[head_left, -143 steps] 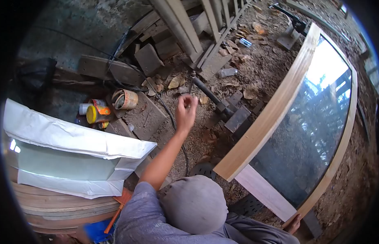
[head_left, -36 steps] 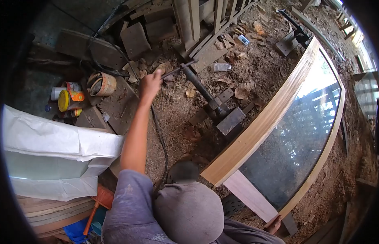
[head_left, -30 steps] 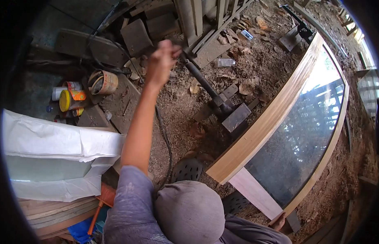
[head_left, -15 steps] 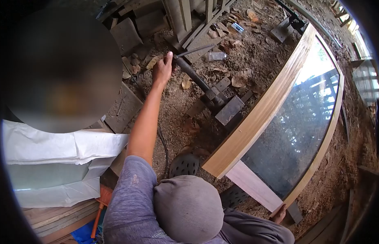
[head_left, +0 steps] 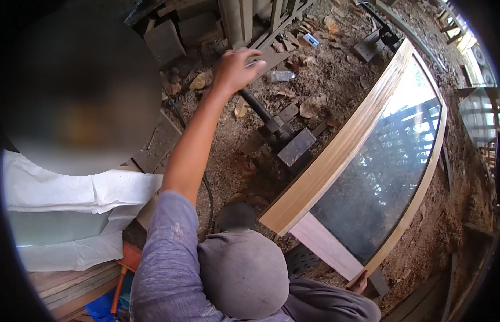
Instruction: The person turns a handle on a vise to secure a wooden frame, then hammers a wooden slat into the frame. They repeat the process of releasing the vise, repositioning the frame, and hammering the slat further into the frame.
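My left hand (head_left: 238,68) is at the upper end of a dark metal screw clamp (head_left: 258,107). Its fingers are curled about the clamp's handle, of which only a bit of grey metal shows between them. A glazed wooden frame (head_left: 336,166) stands tilted on the right, with a thick pale rail, a curved outer edge and a dark, reflecting glass pane (head_left: 384,177). My right hand (head_left: 359,283) grips the frame's bottom corner, mostly hidden behind it. The clamp's lower metal block (head_left: 297,147) lies just left of the thick rail.
White-wrapped glass (head_left: 51,185) lies at left above stacked boards (head_left: 73,290) and an orange-handled brush (head_left: 121,284). Another metal clamp end (head_left: 371,45) is near the frame's top. Leaves, a clear plastic piece (head_left: 282,76) and shavings litter the ground. My bent knee (head_left: 243,276) is in front.
My left hand has moved right and over the clamp handle's end, its grip turned; the bar that showed beyond it is now mostly covered. My right hand stays at the frame corner.
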`<state>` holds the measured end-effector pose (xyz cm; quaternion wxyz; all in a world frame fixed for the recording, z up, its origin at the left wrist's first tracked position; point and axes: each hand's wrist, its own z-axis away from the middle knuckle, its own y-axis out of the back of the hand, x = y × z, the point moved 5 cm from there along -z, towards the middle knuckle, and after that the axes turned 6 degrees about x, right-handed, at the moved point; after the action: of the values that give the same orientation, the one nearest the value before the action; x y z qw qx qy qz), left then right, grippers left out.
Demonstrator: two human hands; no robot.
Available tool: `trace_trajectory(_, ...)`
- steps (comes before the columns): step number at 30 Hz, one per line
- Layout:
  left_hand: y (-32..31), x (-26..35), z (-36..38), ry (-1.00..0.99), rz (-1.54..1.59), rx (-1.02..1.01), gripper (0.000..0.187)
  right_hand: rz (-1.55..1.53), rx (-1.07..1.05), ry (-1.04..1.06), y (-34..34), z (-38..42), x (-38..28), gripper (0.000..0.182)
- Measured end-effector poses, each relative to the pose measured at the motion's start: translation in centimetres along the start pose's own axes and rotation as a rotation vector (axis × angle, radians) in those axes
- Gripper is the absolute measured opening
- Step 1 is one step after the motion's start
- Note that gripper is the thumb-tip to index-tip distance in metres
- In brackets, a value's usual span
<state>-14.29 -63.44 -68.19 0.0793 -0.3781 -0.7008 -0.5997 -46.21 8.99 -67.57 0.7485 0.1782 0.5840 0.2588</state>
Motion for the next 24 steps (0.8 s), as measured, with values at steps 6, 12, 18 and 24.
trace_trajectory(6, 1.3, -6.3, 7.0, 0.338, 0.049, 0.081, 0.037, -0.324, -0.134, -0.122, 2.2, -1.9, 5.0, 0.038)
trace_trajectory(12, 1.0, -16.5, 9.0, 0.357, 0.204, -0.138, 0.049, 0.062, 0.056, -0.191, 0.9, 1.0, -0.7, 0.051)
trace_trajectory(18, 7.2, -9.8, 6.1, 0.478, 0.194, -0.183, 0.049, -0.091, -0.039, -0.211, 0.7, 0.8, -0.4, 0.053)
trace_trajectory(24, 2.8, 2.2, -1.8, 0.109, 0.029, -0.027, 0.041, -0.038, -0.013, -0.219, 0.6, 1.2, -1.3, 0.052)
